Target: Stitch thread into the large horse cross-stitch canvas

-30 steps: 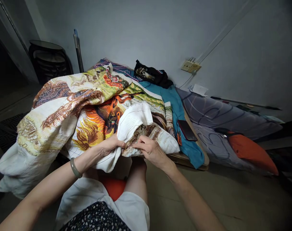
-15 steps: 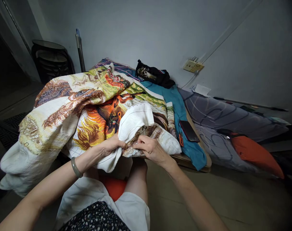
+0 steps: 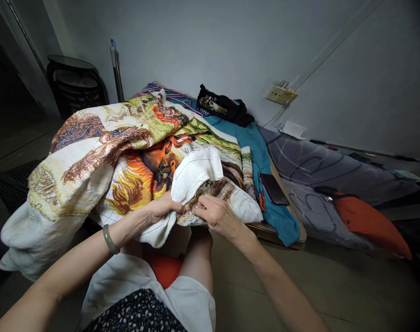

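Note:
A large cross-stitch cloth (image 3: 133,182) with orange, brown and green stitching is heaped over the table, part of it draping down at the left. Its near edge is turned over, so a white back (image 3: 196,168) and a brown stitched patch (image 3: 189,216) show in front of me. My left hand (image 3: 161,207), a bangle (image 3: 110,240) on its wrist, is closed on the folded white edge, thumb on top. Beside it, my right hand (image 3: 216,214) pinches with thumb and forefinger at the brown patch. Whatever lies between those fingertips is too small to make out.
A phone (image 3: 274,189) and orange-handled scissors or snips (image 3: 262,201) lie on teal cloth (image 3: 286,228) at the table's right. Behind are a black garment (image 3: 223,107) and hangers (image 3: 157,87). Stacked stools (image 3: 76,83) stand at the back left; an orange cushion (image 3: 372,226) lies right.
The view has shifted slightly. Both hands stay at nearly the same spot on the cloth, the right one's fingers still pinched by the brown patch.

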`<control>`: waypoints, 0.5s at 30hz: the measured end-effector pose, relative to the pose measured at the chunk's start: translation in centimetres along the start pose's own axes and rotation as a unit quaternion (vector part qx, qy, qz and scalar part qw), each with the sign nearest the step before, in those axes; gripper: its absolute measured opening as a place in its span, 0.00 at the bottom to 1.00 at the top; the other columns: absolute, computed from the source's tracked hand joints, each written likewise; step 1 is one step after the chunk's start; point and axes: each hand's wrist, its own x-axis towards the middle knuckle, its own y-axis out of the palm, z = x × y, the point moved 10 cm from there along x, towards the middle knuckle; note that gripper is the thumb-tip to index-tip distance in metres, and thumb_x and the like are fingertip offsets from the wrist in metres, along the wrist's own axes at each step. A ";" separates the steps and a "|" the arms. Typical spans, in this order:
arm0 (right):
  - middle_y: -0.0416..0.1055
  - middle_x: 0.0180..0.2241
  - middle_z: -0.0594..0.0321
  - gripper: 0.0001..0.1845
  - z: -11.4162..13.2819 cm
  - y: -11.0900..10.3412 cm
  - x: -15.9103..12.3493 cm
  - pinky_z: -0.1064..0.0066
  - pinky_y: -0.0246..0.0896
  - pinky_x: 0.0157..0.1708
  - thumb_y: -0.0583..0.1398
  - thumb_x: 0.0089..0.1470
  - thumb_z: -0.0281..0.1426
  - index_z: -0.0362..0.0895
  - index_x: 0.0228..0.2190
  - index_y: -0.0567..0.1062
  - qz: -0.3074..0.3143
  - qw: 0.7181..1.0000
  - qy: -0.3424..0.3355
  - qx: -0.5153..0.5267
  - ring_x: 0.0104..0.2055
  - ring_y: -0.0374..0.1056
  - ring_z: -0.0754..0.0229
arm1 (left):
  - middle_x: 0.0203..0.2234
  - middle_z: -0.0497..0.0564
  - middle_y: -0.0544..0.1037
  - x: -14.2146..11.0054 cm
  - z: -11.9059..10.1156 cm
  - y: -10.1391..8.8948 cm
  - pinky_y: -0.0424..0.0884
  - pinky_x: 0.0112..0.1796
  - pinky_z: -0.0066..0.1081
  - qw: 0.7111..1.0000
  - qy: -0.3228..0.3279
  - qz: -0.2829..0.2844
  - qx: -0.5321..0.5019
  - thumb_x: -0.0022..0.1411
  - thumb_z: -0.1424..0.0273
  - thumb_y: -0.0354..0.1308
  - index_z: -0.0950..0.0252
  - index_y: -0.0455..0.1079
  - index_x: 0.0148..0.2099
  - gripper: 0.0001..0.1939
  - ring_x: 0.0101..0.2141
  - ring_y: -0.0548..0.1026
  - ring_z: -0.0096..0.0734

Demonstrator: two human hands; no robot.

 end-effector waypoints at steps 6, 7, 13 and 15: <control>0.59 0.27 0.60 0.15 -0.1 0.2 -0.2 0.72 0.51 0.30 0.50 0.55 0.18 0.42 0.31 0.74 -0.024 0.998 -0.018 0.058 0.31 0.55 0.62 | 0.26 0.48 0.78 -0.1 0.1 0.0 0.69 0.33 0.28 1.000 -0.005 -0.003 0.004 0.35 0.84 0.61 0.70 0.73 0.40 0.24 0.27 0.73 0.29; 0.59 0.28 0.60 0.15 -0.4 0.4 -0.3 0.73 0.52 0.30 0.50 0.55 0.18 0.42 0.32 0.74 -0.028 0.996 -0.018 0.078 0.31 0.56 0.62 | 0.26 0.48 0.77 -0.1 0.1 -0.1 0.69 0.33 0.28 1.000 -0.006 -0.006 0.004 0.35 0.84 0.61 0.69 0.73 0.39 0.23 0.27 0.73 0.29; 0.62 0.28 0.59 0.12 -0.8 1.1 -0.3 0.72 0.55 0.32 0.51 0.58 0.21 0.41 0.33 0.73 -0.019 0.993 -0.017 0.113 0.32 0.58 0.62 | 0.26 0.47 0.77 0.2 0.2 -0.3 0.69 0.34 0.28 1.000 0.007 -0.004 -0.002 0.35 0.84 0.61 0.69 0.73 0.39 0.23 0.28 0.72 0.28; 0.61 0.28 0.59 0.12 -0.6 1.0 -0.2 0.72 0.55 0.32 0.50 0.58 0.21 0.40 0.33 0.73 -0.018 0.994 -0.024 0.105 0.33 0.58 0.62 | 0.25 0.47 0.77 0.2 0.2 -0.3 0.68 0.33 0.28 1.000 0.008 -0.006 -0.003 0.35 0.84 0.62 0.69 0.72 0.39 0.23 0.27 0.72 0.28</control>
